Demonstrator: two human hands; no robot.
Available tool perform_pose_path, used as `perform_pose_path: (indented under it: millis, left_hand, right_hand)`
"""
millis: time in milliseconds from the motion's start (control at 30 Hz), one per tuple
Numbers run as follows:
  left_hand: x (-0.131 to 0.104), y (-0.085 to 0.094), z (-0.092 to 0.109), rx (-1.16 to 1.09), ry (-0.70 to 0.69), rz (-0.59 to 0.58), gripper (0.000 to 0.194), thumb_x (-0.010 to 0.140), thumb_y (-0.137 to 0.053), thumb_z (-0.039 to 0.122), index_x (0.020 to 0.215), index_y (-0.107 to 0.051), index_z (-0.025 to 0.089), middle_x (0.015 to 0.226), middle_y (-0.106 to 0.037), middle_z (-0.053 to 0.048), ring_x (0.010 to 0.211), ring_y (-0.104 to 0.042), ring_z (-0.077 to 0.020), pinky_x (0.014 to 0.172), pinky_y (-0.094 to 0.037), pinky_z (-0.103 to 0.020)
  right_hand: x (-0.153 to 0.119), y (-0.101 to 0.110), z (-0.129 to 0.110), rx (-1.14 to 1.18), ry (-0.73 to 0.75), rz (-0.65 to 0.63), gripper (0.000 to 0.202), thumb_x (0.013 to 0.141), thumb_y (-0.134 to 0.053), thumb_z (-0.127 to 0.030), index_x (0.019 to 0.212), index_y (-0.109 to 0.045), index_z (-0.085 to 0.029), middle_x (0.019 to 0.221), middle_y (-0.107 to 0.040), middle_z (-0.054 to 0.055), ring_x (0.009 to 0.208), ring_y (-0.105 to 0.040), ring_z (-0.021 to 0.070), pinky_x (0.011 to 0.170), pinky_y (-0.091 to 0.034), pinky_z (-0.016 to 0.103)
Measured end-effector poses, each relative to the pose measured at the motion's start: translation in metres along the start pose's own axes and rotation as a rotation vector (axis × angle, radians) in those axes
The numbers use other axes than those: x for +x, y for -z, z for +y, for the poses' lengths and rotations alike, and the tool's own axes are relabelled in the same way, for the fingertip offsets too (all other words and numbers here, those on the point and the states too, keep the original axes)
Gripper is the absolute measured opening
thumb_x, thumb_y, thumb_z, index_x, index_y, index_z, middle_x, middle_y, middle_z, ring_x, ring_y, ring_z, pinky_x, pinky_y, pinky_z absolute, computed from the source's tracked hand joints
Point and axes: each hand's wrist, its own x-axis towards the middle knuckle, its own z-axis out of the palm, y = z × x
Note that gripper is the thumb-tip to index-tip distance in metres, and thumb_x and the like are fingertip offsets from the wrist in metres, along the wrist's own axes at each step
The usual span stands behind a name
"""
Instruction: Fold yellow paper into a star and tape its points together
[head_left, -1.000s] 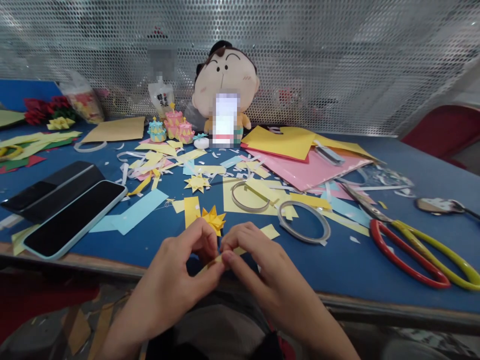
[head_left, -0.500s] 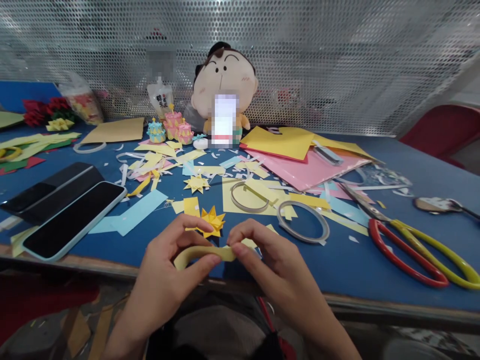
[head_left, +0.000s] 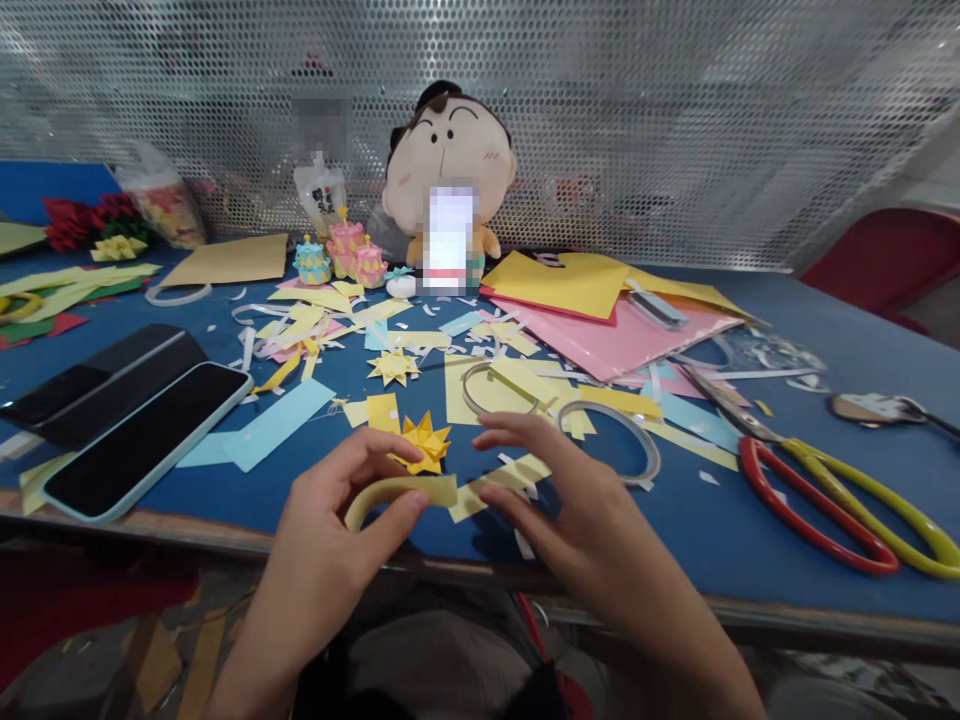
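Note:
My left hand (head_left: 330, 530) pinches a pale yellow paper strip (head_left: 397, 489) between thumb and fingers; the strip curves back toward the palm and its free end points right. Opposite it, my right hand (head_left: 559, 500) has its thumb and fingers apart, with nothing visibly gripped. Behind its thumb is another pale yellow strip (head_left: 469, 500), seemingly flat on the table; whether the thumb touches it I cannot tell. Just beyond my left fingertips sits a folded golden-yellow paper star (head_left: 426, 443). A paler paper star (head_left: 393, 367) lies farther back.
Scissors (head_left: 780, 450) with red and yellow handles lie right, near rolls of narrow tape (head_left: 651, 462). A phone (head_left: 150, 440) rests left. Paper scraps (head_left: 307, 325) cover the middle. Coloured sheets (head_left: 577, 345), small paper cakes (head_left: 349, 250) and a plush doll (head_left: 450, 150) stand or lie behind.
My right hand has let go of the strip's end and moved slightly right, its fingers spreading. The strip stays in my left hand, which has barely moved. More of the other pale strip now shows.

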Motion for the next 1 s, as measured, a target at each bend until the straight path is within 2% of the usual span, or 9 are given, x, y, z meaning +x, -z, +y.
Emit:
perform_pose_path:
  millis: [67,167,333,433,500,600,767,1000]
  left_hand:
    - [0.002,0.0,-0.001,0.046,-0.016,-0.02,0.009,0.073,-0.063,0.023,0.082,-0.063,0.023,0.073,-0.067,0.006,0.067,-0.062,-0.0078,0.059,-0.046,-0.013]
    - [0.003,-0.001,-0.001,0.111,-0.03,-0.013,0.009,0.074,-0.061,0.024,0.082,-0.066,0.023,0.079,-0.069,0.004,0.07,-0.063,-0.0092,0.061,-0.048,-0.014]
    - [0.004,-0.002,-0.001,0.114,0.011,-0.021,0.014,0.074,-0.061,0.027,0.084,-0.069,0.023,0.078,-0.07,0.003,0.062,-0.061,-0.0097,0.056,-0.048,-0.015]
    - [0.005,-0.003,-0.003,0.141,0.017,-0.026,0.012,0.074,-0.06,0.027,0.079,-0.071,0.023,0.07,-0.068,0.004,0.058,-0.059,-0.0096,0.055,-0.046,-0.016]
    - [0.007,-0.003,-0.004,0.166,0.017,-0.033,0.012,0.073,-0.06,0.027,0.075,-0.071,0.022,0.064,-0.067,0.003,0.056,-0.058,-0.01,0.053,-0.045,-0.017]
    - [0.01,-0.003,-0.005,0.2,0.001,-0.03,0.014,0.073,-0.061,0.03,0.069,-0.07,0.021,0.063,-0.067,0.002,0.056,-0.058,-0.0116,0.053,-0.044,-0.02]
    - [0.012,-0.005,-0.005,0.221,-0.013,-0.07,0.016,0.074,-0.06,0.03,0.067,-0.071,0.02,0.065,-0.069,0.001,0.06,-0.059,-0.0133,0.057,-0.044,-0.022]
    - [0.013,-0.005,-0.003,0.24,0.004,-0.13,0.017,0.075,-0.059,0.029,0.066,-0.069,0.019,0.065,-0.069,0.001,0.061,-0.059,-0.0133,0.058,-0.044,-0.022]
  right_hand:
    - [0.001,-0.002,0.001,-0.193,0.04,-0.115,0.033,0.084,-0.048,-0.008,0.115,-0.05,-0.02,0.104,-0.063,0.008,0.1,-0.054,0.0248,0.088,-0.042,0.044]
    - [0.002,-0.005,0.002,-0.307,0.074,-0.226,0.036,0.082,-0.04,-0.001,0.112,-0.052,-0.017,0.1,-0.062,0.01,0.094,-0.052,0.0256,0.088,-0.04,0.05]
    - [0.006,-0.007,0.001,-0.312,0.077,-0.288,0.033,0.079,-0.038,0.003,0.101,-0.055,-0.014,0.094,-0.06,0.01,0.09,-0.053,0.0241,0.09,-0.038,0.05]
    - [0.01,-0.006,0.0,-0.281,0.084,-0.301,0.03,0.08,-0.038,0.005,0.089,-0.057,-0.016,0.085,-0.058,0.006,0.085,-0.055,0.0204,0.088,-0.041,0.044]
    - [0.011,-0.004,0.0,-0.251,0.075,-0.289,0.027,0.082,-0.041,0.003,0.082,-0.058,-0.018,0.081,-0.057,0.004,0.08,-0.055,0.0184,0.077,-0.045,0.036]
    - [0.011,0.002,-0.003,-0.199,0.066,-0.265,0.021,0.085,-0.046,-0.003,0.077,-0.057,-0.019,0.077,-0.059,0.002,0.073,-0.055,0.0156,0.065,-0.043,0.027]
    - [0.01,0.01,-0.008,-0.009,0.044,-0.242,0.019,0.081,-0.053,-0.003,0.076,-0.058,-0.02,0.07,-0.064,-0.003,0.065,-0.056,0.0112,0.06,-0.042,0.021]
    - [0.014,0.002,-0.009,0.128,-0.009,-0.078,0.013,0.079,-0.055,-0.009,0.083,-0.054,-0.022,0.072,-0.065,-0.002,0.066,-0.062,0.0113,0.053,-0.042,0.019]
